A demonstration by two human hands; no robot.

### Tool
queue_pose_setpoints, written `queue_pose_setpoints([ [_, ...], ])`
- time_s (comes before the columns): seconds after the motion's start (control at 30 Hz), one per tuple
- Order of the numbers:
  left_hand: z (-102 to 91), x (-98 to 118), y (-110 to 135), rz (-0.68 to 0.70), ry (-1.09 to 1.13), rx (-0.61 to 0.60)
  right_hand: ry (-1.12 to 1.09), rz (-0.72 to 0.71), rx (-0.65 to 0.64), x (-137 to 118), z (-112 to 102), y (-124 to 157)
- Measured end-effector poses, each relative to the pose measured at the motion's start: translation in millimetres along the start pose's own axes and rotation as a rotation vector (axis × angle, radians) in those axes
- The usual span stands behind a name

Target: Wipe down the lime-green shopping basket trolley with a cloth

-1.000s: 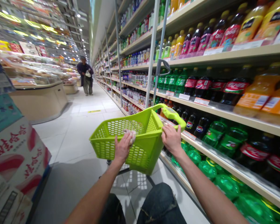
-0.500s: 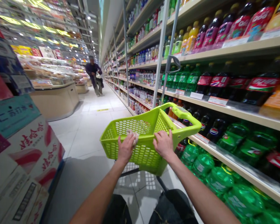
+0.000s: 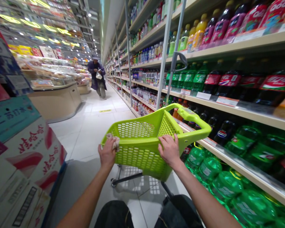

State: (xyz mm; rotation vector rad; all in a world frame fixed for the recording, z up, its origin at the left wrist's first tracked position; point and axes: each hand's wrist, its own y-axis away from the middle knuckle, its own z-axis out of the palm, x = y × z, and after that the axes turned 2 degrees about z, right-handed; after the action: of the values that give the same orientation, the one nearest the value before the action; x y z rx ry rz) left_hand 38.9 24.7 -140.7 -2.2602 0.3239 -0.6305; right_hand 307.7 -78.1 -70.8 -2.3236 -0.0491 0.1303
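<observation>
A lime-green shopping cart (image 3: 142,152) with a perforated plastic basket stands right in front of me, its handle toward the shelves. My left hand (image 3: 108,152) presses a crumpled pale cloth (image 3: 115,143) against the rim at the basket's left end. Near the handle end, my right hand (image 3: 169,148) grips the same near-side rim with its fingers hooked over the edge. The basket's inside shows no goods. Part of the cloth is hidden under my left fingers.
Shelves of drink bottles (image 3: 228,79) line the right side, with large green bottles (image 3: 225,182) at the bottom. Stacked cartons (image 3: 30,152) stand at the left. Farther off, a person (image 3: 97,77) carrying a white bag is in the aisle beside a rounded display counter (image 3: 57,101).
My left hand has slid leftward along the rim with the cloth, from mid-side to the basket's end. My right hand keeps its grip. The person down the aisle has shifted slightly.
</observation>
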Motion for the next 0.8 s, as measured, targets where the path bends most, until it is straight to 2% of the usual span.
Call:
queue_pose_setpoints([
  [0.07, 2.5, 14.1, -1.1, 0.162, 0.019, -0.066, 0.004, -0.010, 0.000, 3.2, 0.7, 0.0],
  [0.13, 1.0, 14.6, -3.3, 0.233, 0.015, -0.106, 0.006, -0.024, -0.003, 7.2, 0.2, 0.3],
  [0.2, -2.8, 2.3, -5.1, 0.196, -0.018, -0.103, 0.002, -0.034, -0.010, 9.9, -1.1, 0.8],
  [0.27, -4.8, -11.0, -5.5, 0.092, -0.057, -0.058, -0.004, -0.031, -0.015, 10.0, -2.4, 1.0],
  [0.33, -2.5, -12.5, -4.8, 0.020, -0.060, -0.012, -0.009, -0.017, -0.018, 8.0, -3.4, 0.7],
  [0.37, 0.2, -7.2, -4.1, 0.029, -0.040, -0.004, -0.011, -0.010, -0.019, 6.9, -3.8, 0.5],
  [0.5, 11.2, 27.8, -2.1, 0.278, 0.106, -0.052, -0.012, -0.014, -0.028, 6.3, -5.7, 0.2],
  [0.57, 10.9, 29.4, -2.4, 0.362, 0.150, -0.084, -0.011, -0.036, -0.036, 8.7, -7.2, 0.8],
  [0.63, 6.8, 14.3, -2.9, 0.321, 0.147, -0.078, -0.010, -0.053, -0.046, 10.9, -8.7, 1.5],
  [0.73, 1.6, -10.5, -2.8, 0.092, 0.088, 0.012, -0.012, -0.042, -0.059, 11.0, -10.7, 1.9],
  [0.8, 3.8, -6.3, -1.7, 0.025, 0.079, 0.034, -0.012, -0.024, -0.068, 9.1, -11.8, 1.6],
])
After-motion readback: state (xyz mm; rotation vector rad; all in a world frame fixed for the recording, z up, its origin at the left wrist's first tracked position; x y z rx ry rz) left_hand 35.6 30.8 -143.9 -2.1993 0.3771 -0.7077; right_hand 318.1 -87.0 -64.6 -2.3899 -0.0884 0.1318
